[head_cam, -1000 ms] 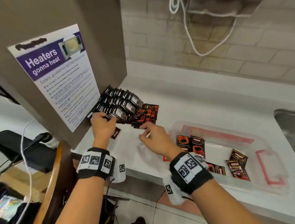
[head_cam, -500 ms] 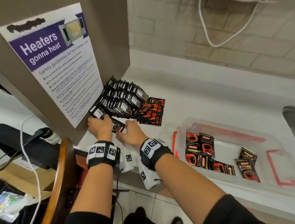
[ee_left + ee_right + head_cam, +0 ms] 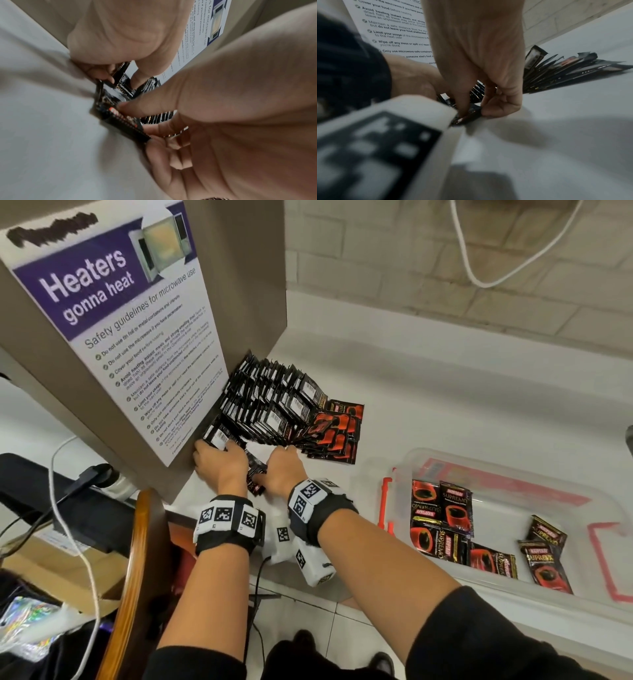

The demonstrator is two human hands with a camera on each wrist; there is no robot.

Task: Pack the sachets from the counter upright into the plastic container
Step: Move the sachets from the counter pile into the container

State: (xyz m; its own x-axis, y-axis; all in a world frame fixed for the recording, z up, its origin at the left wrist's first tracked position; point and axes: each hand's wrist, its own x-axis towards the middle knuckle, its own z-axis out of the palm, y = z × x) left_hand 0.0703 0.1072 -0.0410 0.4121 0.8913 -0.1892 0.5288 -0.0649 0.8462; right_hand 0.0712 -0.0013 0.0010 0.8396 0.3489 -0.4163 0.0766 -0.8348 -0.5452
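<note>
Both hands curl at the sachet pile (image 3: 284, 409); left hand (image 3: 221, 465) grips sachets; right hand (image 3: 284, 474) pinches one.

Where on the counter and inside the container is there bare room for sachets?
Bare counter lies between the sachet pile and the back wall. The plastic container has free floor along its far side and middle. It is crowded at the panel corner, where the left hand and right hand work.
</note>
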